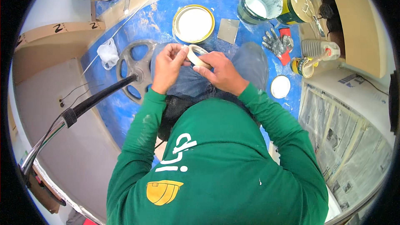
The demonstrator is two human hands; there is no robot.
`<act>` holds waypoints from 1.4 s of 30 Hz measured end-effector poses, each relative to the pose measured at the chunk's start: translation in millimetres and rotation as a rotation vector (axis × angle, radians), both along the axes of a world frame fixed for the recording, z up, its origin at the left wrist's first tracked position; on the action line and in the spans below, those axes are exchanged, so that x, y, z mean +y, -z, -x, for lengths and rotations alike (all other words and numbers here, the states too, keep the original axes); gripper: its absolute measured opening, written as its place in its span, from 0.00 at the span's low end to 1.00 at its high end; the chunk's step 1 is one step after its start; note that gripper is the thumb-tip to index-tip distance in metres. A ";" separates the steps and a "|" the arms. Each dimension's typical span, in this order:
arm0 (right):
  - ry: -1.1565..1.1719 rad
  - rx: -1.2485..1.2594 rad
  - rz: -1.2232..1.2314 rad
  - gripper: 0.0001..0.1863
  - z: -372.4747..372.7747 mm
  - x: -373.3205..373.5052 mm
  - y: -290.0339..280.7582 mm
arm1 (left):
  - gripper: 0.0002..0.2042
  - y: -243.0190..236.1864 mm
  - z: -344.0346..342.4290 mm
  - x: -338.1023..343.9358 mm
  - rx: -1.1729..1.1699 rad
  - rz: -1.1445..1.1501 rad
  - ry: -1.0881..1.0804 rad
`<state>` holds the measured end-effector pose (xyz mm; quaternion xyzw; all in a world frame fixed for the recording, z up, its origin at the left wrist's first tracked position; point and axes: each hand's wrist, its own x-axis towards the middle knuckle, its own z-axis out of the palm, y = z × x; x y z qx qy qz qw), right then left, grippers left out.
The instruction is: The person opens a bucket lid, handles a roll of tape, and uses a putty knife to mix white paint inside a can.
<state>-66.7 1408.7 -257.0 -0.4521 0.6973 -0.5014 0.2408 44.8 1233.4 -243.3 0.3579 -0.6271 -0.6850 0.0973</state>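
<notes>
A cream roll of masking tape (192, 56) is held up over my lap, between my two hands. My right hand (223, 73) grips the roll from its right side, with the thumb below and the fingers on the rim. From the left, my left hand (168, 66) pinches at the roll's edge with thumb and fingertips; whether a loose tape end is between them is too small to tell. Just beyond my hands, a round white lid with a yellow rim (193, 23) lies on the blue floor covering. A grey flat sheet (228, 31) lies to its right.
Paint buckets (260, 4) stand at the far right, near a grey plastic canister (318, 49) and a small can (301, 67). Work gloves (278, 43) and a white lid (280, 86) lie on the right. Left are a stand's metal base (146, 73), its black pole (104, 93) and a crumpled white bag (108, 54).
</notes>
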 end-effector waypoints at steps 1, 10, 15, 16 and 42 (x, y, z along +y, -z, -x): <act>-0.038 -0.011 -0.052 0.18 6.6 -7.3 -3.2 | 0.11 5.9 0.5 -12.5 0.000 -0.045 0.022; -0.025 -0.006 -0.111 0.17 126.1 -99.2 14.2 | 0.11 49.4 48.8 -97.3 -0.026 -0.166 -0.405; -0.398 0.207 -0.386 0.19 219.3 -182.6 25.9 | 0.09 92.6 72.6 -89.6 -0.126 -0.418 -0.704; -0.467 0.247 -0.423 0.19 227.6 -198.1 33.0 | 0.09 96.6 76.3 -90.4 -0.165 -0.447 -0.747; -0.908 0.311 -0.718 0.18 236.4 -309.8 86.8 | 0.08 115.0 69.6 -68.1 -0.460 -0.840 -0.831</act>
